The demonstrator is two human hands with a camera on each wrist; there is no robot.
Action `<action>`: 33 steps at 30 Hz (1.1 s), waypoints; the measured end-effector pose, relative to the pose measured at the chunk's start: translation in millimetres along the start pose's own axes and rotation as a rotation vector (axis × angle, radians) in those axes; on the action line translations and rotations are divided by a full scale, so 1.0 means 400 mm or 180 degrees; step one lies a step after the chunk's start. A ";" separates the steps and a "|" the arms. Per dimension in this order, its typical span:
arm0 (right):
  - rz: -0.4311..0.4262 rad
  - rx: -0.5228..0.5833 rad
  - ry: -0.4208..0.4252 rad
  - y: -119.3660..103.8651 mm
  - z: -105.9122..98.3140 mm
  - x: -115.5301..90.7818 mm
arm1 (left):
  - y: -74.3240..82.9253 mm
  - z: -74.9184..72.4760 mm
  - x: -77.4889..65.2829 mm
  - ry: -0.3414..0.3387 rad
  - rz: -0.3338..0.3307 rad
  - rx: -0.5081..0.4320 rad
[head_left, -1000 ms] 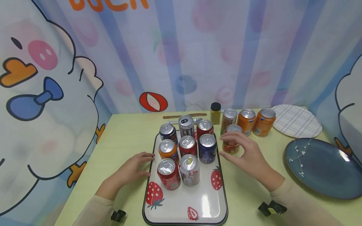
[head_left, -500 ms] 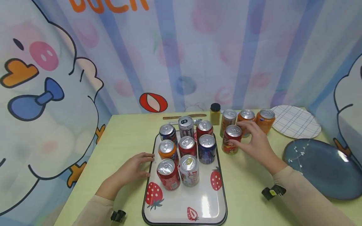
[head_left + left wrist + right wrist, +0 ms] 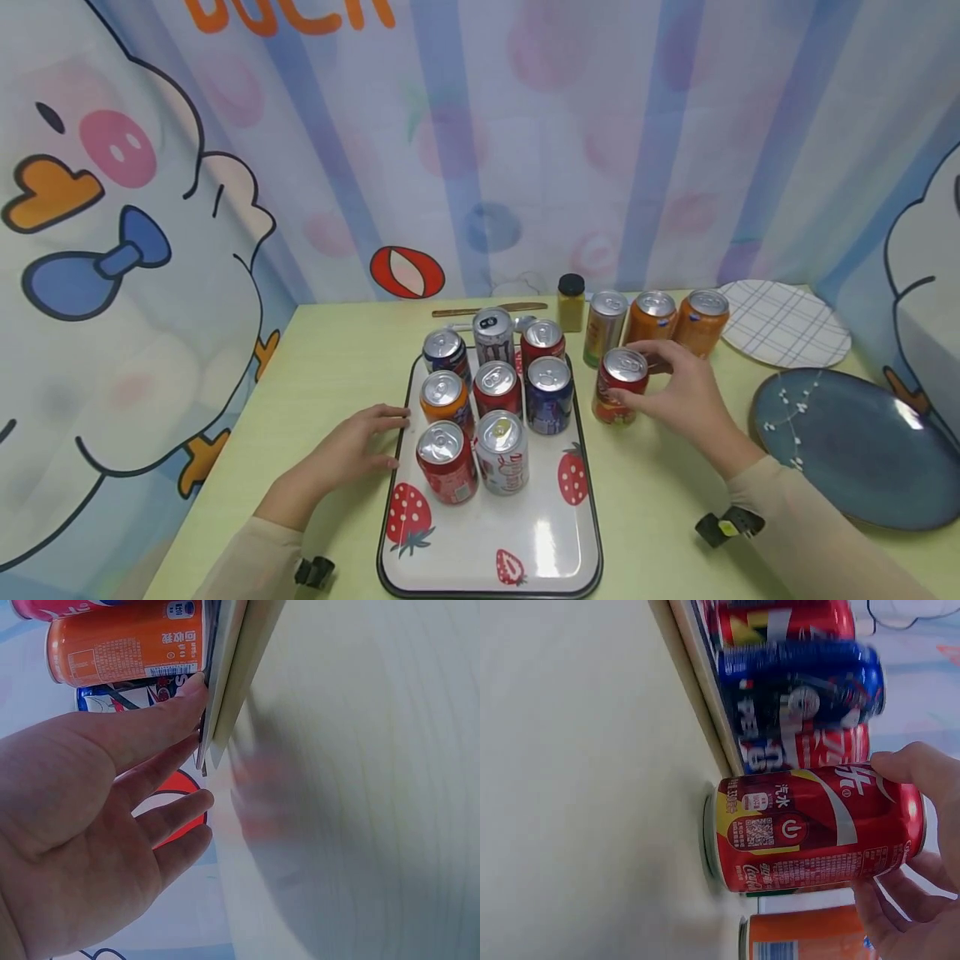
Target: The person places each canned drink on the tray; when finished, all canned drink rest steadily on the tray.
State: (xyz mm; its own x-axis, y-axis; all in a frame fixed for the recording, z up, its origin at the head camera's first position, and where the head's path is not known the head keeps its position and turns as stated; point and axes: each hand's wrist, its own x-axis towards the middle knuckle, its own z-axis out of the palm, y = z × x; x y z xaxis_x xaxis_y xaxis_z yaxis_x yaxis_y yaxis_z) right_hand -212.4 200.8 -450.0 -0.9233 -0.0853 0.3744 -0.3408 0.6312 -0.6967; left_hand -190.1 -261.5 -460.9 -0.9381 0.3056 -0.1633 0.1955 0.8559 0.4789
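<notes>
My right hand (image 3: 693, 408) grips a red Coca-Cola can (image 3: 608, 410) by its side, just right of the tray. In the right wrist view, the thumb and fingers close around the upper half of the upright Coca-Cola can (image 3: 810, 832), its base right at the tabletop. My left hand (image 3: 348, 450) rests fingertips on the left rim of a white strawberry-print tray (image 3: 547, 533). The left wrist view shows those fingers (image 3: 176, 817) loosely extended. Several soda cans stand upright on the tray, among them an orange can (image 3: 444, 398), a blue can (image 3: 550, 398) and a white can (image 3: 503, 462).
Behind the right hand stand a tall can (image 3: 604, 329) and two orange cans (image 3: 651, 321). A yellow jar with black lid (image 3: 572, 310) is at the back, near a spoon (image 3: 525, 322) and a wooden stick (image 3: 491, 309). A checked mat (image 3: 787, 321) and a dark blue plate (image 3: 862, 450) lie right.
My right hand reached around the red can, took hold of it, and has brought it slightly toward me and to the right. The left hand has stayed at the tray rim.
</notes>
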 end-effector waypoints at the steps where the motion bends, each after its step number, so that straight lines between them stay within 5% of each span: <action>1: -0.0003 -0.0007 -0.0005 -0.006 -0.002 -0.008 | -0.001 0.000 0.000 -0.0003 0.0004 -0.0005; 9: -0.0488 0.0194 0.0047 -0.078 -0.007 -0.064 | -0.004 0.002 0.002 0.0002 0.0039 0.0002; 17: -0.0655 0.0390 -0.0189 -0.149 0.035 -0.104 | -0.002 0.002 0.004 -0.0022 0.0003 -0.0007; 33: -0.0381 0.0506 -0.0616 -0.174 0.119 -0.115 | -0.004 -0.001 0.000 -0.0035 0.0052 -0.0004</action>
State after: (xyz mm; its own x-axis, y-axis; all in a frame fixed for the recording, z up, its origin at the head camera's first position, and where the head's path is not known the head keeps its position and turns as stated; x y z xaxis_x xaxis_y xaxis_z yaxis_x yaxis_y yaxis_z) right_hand -154.5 124.2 -447.7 -0.8863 -0.3073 0.3465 -0.4588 0.4802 -0.7476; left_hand -190.4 -263.2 -461.3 -0.9316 0.3241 -0.1648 0.2103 0.8502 0.4827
